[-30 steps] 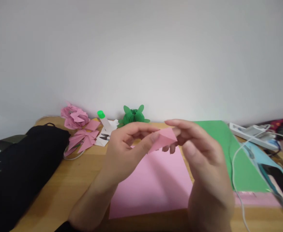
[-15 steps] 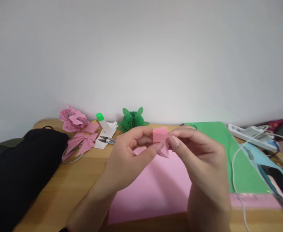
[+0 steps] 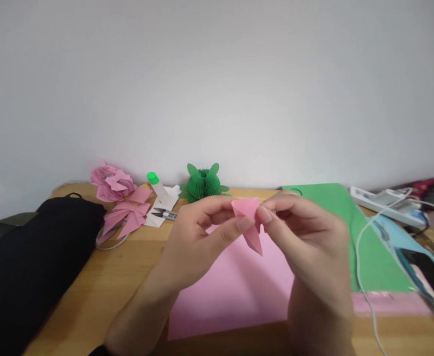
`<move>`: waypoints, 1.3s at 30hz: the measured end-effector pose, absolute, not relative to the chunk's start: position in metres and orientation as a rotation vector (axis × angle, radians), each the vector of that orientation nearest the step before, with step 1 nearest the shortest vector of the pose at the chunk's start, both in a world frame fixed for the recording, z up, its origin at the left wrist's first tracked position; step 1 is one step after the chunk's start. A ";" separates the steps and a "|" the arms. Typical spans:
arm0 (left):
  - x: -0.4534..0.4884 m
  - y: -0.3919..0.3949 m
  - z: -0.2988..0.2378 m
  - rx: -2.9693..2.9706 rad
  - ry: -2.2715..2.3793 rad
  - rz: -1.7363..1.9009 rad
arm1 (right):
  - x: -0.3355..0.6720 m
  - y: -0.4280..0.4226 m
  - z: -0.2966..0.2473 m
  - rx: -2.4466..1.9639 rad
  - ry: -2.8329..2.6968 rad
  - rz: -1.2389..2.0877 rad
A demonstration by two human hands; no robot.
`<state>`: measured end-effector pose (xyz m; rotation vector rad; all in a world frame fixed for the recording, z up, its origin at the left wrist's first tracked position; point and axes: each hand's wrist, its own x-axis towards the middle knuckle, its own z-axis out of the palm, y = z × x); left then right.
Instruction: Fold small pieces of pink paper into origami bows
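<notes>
A small folded piece of pink paper [image 3: 253, 238] is held up between my two hands, its lower end narrowing to a point. My left hand [image 3: 202, 242] pinches it from the left, thumb in front and fingers behind. On the other side, my right hand [image 3: 309, 242] grips its right edge between thumb and fingertips. Beneath my hands a large pink sheet [image 3: 235, 296] lies flat on the wooden table [image 3: 127, 282]. The back of the folded piece is hidden by my fingers.
At the back left are pink paper flowers [image 3: 115, 183], a glue stick [image 3: 157, 187] and thread snips [image 3: 165, 213]. A green paper figure [image 3: 204, 187] stands near the wall. Black cloth [image 3: 34, 267] lies left; a green sheet [image 3: 376, 257], white cable [image 3: 358, 257], power strip [image 3: 387, 206] and phone [image 3: 430, 277] are right.
The pink piece has turned in my fingers: its top now flares out and its pointed lower end hangs further down to the right. Both hands keep their pinch, almost in the same place.
</notes>
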<state>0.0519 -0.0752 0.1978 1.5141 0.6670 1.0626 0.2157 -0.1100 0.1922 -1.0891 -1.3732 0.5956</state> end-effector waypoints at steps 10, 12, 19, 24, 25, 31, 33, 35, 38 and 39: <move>0.047 -0.071 0.200 1.482 0.516 1.056 | 0.221 -0.112 0.193 -1.050 -1.411 0.714; 0.046 -0.071 0.199 1.442 0.554 1.065 | 0.221 -0.111 0.194 -1.030 -1.448 0.695; 0.047 -0.075 0.196 1.354 0.688 1.118 | 0.216 -0.109 0.198 -0.977 -1.496 0.695; 0.049 -0.076 0.196 1.336 0.724 1.145 | 0.216 -0.112 0.197 -0.966 -1.458 0.752; 0.050 -0.076 0.196 1.336 0.738 1.146 | 0.216 -0.112 0.197 -0.967 -1.448 0.767; 0.049 -0.077 0.195 1.437 0.830 1.164 | 0.217 -0.109 0.195 -0.984 -1.413 0.807; 0.049 -0.077 0.195 1.483 0.863 1.164 | 0.218 -0.108 0.195 -0.974 -1.404 0.807; 0.050 -0.078 0.196 1.514 0.858 1.164 | 0.219 -0.107 0.194 -0.964 -1.404 0.799; 0.051 -0.078 0.197 1.515 0.797 1.161 | 0.221 -0.108 0.194 -0.976 -1.419 0.756; 0.051 -0.079 0.197 1.503 0.784 1.160 | 0.221 -0.109 0.194 -0.990 -1.418 0.736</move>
